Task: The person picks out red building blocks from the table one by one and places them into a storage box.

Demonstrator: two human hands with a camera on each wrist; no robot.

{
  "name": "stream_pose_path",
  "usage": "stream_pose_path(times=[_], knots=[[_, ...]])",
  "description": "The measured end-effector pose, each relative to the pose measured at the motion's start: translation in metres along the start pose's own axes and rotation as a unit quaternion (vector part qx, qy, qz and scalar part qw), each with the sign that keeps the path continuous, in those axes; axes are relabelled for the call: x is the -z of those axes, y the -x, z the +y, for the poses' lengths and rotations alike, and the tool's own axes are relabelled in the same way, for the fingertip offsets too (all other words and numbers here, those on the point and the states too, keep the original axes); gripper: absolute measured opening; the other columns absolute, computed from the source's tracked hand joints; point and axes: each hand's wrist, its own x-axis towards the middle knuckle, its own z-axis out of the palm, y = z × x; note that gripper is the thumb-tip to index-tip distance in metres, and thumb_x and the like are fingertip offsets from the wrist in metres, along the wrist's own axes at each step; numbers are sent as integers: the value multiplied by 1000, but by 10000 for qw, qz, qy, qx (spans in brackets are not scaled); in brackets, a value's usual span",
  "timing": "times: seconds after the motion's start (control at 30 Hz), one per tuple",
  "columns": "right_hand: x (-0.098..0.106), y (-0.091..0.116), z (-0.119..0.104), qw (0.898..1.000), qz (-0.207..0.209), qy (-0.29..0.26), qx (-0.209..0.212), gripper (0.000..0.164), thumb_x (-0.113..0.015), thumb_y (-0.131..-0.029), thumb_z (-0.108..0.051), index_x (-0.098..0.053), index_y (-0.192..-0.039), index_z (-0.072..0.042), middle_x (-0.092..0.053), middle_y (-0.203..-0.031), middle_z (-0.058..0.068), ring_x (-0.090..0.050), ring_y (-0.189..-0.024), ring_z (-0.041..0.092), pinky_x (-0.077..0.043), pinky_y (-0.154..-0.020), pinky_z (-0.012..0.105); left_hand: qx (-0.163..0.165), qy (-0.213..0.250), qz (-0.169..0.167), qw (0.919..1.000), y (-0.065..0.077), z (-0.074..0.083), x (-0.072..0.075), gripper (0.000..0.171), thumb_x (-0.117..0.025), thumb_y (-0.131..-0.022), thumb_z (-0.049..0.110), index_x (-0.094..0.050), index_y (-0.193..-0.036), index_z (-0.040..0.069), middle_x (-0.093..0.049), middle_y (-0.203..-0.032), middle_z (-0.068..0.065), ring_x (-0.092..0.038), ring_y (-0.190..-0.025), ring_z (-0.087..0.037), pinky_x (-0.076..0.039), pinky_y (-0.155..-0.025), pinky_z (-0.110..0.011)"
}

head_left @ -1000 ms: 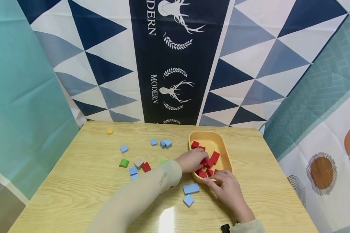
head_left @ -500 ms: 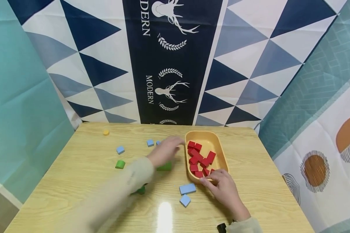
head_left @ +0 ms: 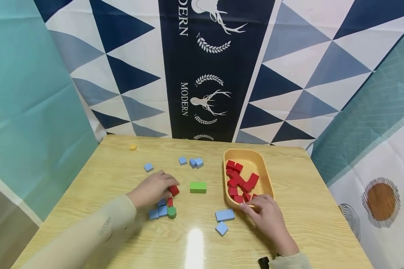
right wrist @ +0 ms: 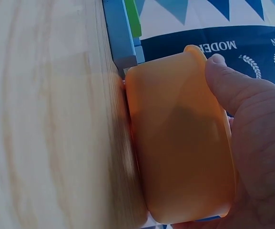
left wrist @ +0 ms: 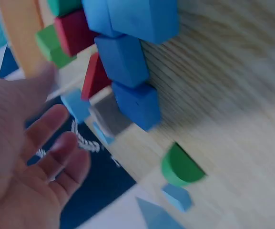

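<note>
My left hand (head_left: pixel 155 189) is over a cluster of toy blocks left of centre, with its fingertips by a red block (head_left: pixel 174 190). In the left wrist view the fingers (left wrist: pixel 56 152) and thumb are apart, with nothing between them. Under and beside this hand are a second red block (head_left: pixel 170 202), blue blocks (head_left: pixel 162 211), a green cylinder (head_left: pixel 172 212) and a grey block (left wrist: pixel 109 110). My right hand (head_left: pixel 266 218) grips the near rim of an orange bin (head_left: pixel 267 175), its thumb on the rim. Several red blocks (head_left: pixel 235 177) lie inside the bin.
A long green block (head_left: pixel 198 187) lies between the left hand and the bin. Two blue blocks (head_left: pixel 225 215) rest before the bin. Further back are small blue blocks (head_left: pixel 198 162) and a yellow disc (head_left: pixel 133 147). Patterned cloth (head_left: pixel 205 67) hangs behind the table.
My left hand has left the inside of the bin and moved leftward to the loose blocks. My right hand keeps its grip on the bin's rim.
</note>
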Motion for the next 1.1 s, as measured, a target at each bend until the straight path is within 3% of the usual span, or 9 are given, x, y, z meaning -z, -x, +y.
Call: stream_pose_path(times=[0.17,0.27,0.4,0.53,0.7,0.8,0.93,1.0,1.1], knots=[[1,1,-3,10000,-61,-50,25,19,-79,-83,-39,-79,-78,-21,-69,-82,-6,-52,-91,14,-49,-75,45,-446,-1007,-263,9936,-15,7,-13,24,-80,-80,5,-75,-99,19,-68,-95,5,-47,-83,-17,-48,-76,-35],[-1,2,-3,10000,-89,-24,-6,20,-79,-82,-41,-79,-78,-22,-68,-82,-7,-52,-91,14,-50,-75,45,-500,-1139,-360,9916,-19,5,-19,19,-81,-79,7,-75,-90,21,-66,-87,7,-44,-78,-16,-47,-73,-34],[1,3,-1,10000,-62,16,-70,21,-79,-82,-43,-79,-79,-23,-68,-81,-8,-51,-92,13,-50,-75,45,-427,-760,-222,9959,-23,1,-24,17,-83,-80,18,-75,-94,21,-67,-92,7,-48,-82,-15,-49,-78,-35],[2,2,0,9999,-75,50,-66,22,-78,-82,-44,-79,-80,-22,-67,-81,-8,-51,-91,13,-49,-75,45,-173,-385,37,9991,-25,2,-21,20,-81,-83,19,-74,-101,19,-66,-97,5,-52,-87,-14,-51,-81,-36],[-2,1,-6,9997,-181,134,74,22,-77,-83,-46,-78,-81,-24,-66,-81,-9,-52,-91,13,-48,-75,45,61,23,631,9980,-27,8,-15,24,-77,-87,22,-70,-110,19,-63,-106,6,-52,-98,-10,-52,-87,-32],[-8,3,-14,9994,-272,101,190,21,-77,-82,-47,-77,-80,-26,-66,-82,-11,-52,-92,12,-49,-76,45,219,421,1024,9936,-33,21,-7,24,-74,-90,24,-67,-113,19,-63,-110,8,-51,-103,-7,-51,-90,-33],[-16,3,-28,9991,-359,43,223,25,-76,-81,-52,-76,-78,-28,-65,-82,-14,-51,-92,9,-49,-77,43,311,1130,1464,9823,-55,49,5,27,-71,-93,25,-65,-118,20,-61,-114,8,-50,-106,-8,-50,-92,-35],[-20,2,-35,9990,-375,20,257,27,-74,-82,-55,-76,-77,-28,-64,-80,-16,-50,-91,8,-49,-75,41,220,1279,1562,9792,-70,63,9,27,-71,-93,26,-65,-118,20,-61,-116,8,-49,-108,-9,-49,-95,-36],[-24,1,-43,9986,-324,-35,411,27,-74,-81,-54,-76,-76,-28,-63,-78,-16,-49,-89,7,-49,-73,39,-45,1214,1469,9817,-90,80,6,26,-72,-92,25,-66,-116,18,-62,-115,5,-49,-109,-11,-47,-98,-37]])
